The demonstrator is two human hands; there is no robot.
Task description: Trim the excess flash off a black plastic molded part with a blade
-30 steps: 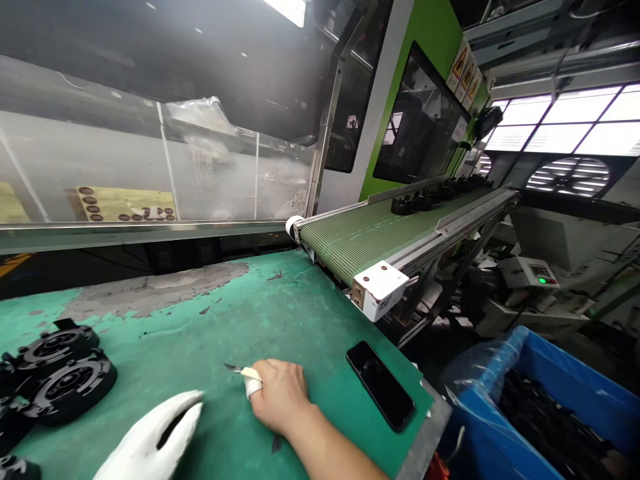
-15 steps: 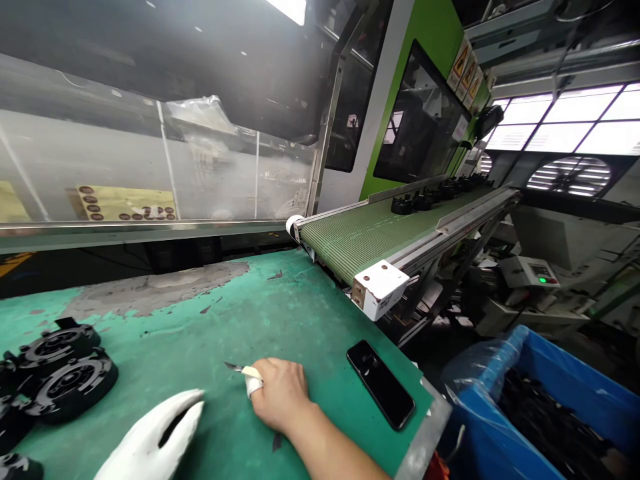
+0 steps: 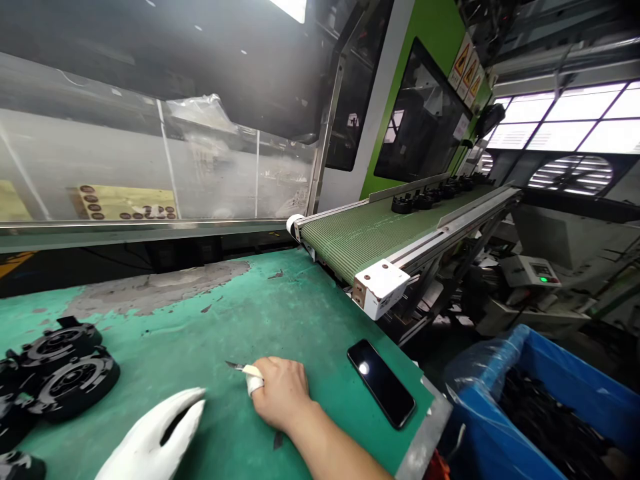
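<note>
My right hand is closed around a small knife with a pale handle, its blade pointing left; white wrapping shows on one finger. The hand rests on the green tabletop. My left hand, in a white glove, lies at the bottom left, a gap showing between thumb and fingers and nothing in it. Left of the glove are several round black parts grouped on the table. A black phone lies right of my right hand.
A green conveyor belt runs away to the back right, carrying black parts. Its white end block stands by the table edge. At the lower right is a blue bin with dark pieces and plastic film.
Both hands are almost where they were, and the knife is still in my right hand. A bright reflection now shows on the phone's screen.
</note>
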